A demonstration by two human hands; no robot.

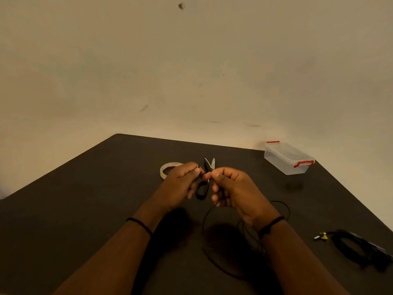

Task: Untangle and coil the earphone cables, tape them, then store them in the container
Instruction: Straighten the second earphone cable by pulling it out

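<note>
Hands: left hand (182, 179) and right hand (230, 186) close together, both pinching the earphone cable (209, 218).
Cable: slack trailed toward 6 o'clock (nearer right).
Container (288, 158): lidded, 2 o'clock on surface (85, 199).

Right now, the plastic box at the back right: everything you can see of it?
The plastic box is a small rectangular container of clear plastic. Its clear lid is on, with a red latch at each end. It stands flat near the far right edge of the dark table, next to the wall. Nothing touches it; both hands are well away. I can't make out anything inside.
</note>
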